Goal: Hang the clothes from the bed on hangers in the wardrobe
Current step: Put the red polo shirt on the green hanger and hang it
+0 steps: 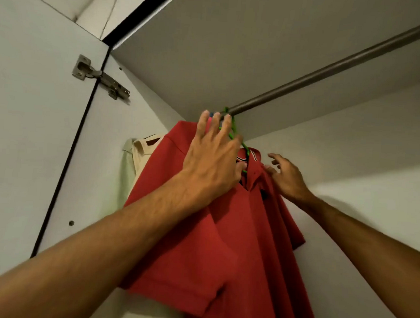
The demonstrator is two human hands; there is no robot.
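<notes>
Left hand [211, 166] splayed flat on red polo [235, 246] — right hand [286, 178] loose, empty, at its collar [255, 159]

Reaching up to mid-frame, the left hand [211, 159] spreads its fingers straight (thumb tucked at lower right), the right hand [286, 175] loosely splayed just right of it.

Inside of a white wardrobe [364, 156], seen from below. Its door [29, 128] stands open at left on a metal hinge [99, 78]. A grey top panel [235, 49] spans overhead, with a dark rail [332, 69] beneath. The light is dim and warm.
</notes>
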